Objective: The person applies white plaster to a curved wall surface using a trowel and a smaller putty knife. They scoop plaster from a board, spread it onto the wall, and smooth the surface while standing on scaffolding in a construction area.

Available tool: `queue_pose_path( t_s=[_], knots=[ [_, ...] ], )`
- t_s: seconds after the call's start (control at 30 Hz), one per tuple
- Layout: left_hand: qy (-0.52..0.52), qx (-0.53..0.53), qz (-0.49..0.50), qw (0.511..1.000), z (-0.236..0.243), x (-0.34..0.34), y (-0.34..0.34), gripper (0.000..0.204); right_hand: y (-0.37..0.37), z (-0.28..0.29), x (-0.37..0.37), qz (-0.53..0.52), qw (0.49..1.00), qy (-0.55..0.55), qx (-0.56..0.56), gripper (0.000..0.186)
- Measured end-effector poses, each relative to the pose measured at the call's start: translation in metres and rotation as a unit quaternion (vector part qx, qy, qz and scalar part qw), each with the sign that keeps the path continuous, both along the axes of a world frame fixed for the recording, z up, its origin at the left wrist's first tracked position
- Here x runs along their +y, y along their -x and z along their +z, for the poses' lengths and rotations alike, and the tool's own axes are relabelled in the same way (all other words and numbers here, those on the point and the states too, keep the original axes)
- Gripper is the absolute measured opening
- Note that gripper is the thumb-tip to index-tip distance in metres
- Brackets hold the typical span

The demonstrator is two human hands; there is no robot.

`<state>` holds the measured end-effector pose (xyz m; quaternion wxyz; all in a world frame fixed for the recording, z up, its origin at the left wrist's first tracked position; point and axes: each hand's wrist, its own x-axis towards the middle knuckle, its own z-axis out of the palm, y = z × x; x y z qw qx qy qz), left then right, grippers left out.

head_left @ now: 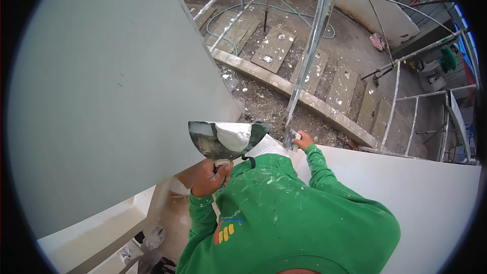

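My left hand [210, 177] grips the handle of a wide half-round metal tool [203, 139] with a straight top edge, held level with my chest; a white mound of putty [233, 134] sits on it. My right hand [304, 140], lower and to the right, is closed on a putty knife [291, 138] beside the foot of an upright metal pole [314, 50]. My green sleeves and shirt are spattered with white.
A pale wall [101, 86] fills the left; a white surface [370, 198] lies right. Beyond are scaffold bars [398, 101], boards [274, 45], a concrete beam [258, 73], coiled hose and rubble. A co-worker in green [447, 58] is at far right.
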<state>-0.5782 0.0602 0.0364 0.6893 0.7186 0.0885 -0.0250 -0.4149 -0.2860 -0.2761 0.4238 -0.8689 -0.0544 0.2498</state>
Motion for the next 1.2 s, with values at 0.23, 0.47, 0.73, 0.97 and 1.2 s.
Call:
queue_pose_path(
  t_s=[0.23,0.47,0.73,0.97,1.2],
  knots=[
    [0.080,0.004,0.065,0.995,0.023,-0.019,-0.002,0.018,0.022,-0.018,-0.025,-0.035,0.998,-0.027,0.043,0.034],
    [0.057,0.013,-0.001,0.998,0.019,-0.003,-0.012,0.023,0.037,-0.065,-0.044,-0.114,0.983,-0.094,0.112,0.035],
    [0.044,0.066,-0.010,0.997,0.009,-0.012,-0.025,0.034,-0.070,0.132,0.081,0.120,0.980,-0.157,-0.022,0.024],
    [-0.042,0.102,0.002,0.994,0.017,-0.012,-0.040,0.033,-0.168,0.239,0.187,0.020,0.943,-0.314,-0.108,0.021],
    [-0.149,0.146,-0.102,0.973,0.049,0.003,-0.087,0.034,-0.222,0.265,0.190,-0.220,0.845,-0.454,-0.180,0.017]
  ],
)
